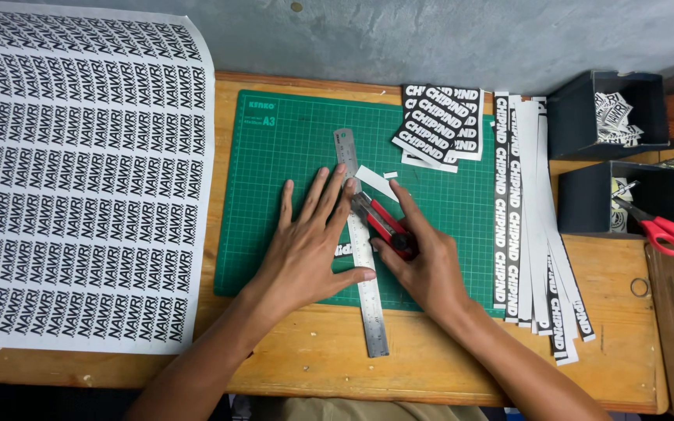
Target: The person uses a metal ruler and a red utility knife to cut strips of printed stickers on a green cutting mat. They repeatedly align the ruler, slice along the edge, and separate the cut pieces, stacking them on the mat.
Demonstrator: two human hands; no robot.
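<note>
The left hand (311,244) lies flat, fingers spread, pinning the steel ruler (361,245) lengthwise on the green cutting mat (274,156). The right hand (423,261) grips the red utility knife (382,224) against the ruler's right edge.

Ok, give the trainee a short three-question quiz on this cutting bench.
1. True or false: the left hand presses flat on the ruler.
2. What does the right hand hold? A) scissors B) red cutter C) pen
3. Fill in: the scissors with red handles rest in a dark ____ at the right edge.

Key
1. True. The palm and fingers lie spread over the ruler on the green mat.
2. B. The cutter runs along the ruler's right edge.
3. Box. The cut strips lie to its left.
</note>
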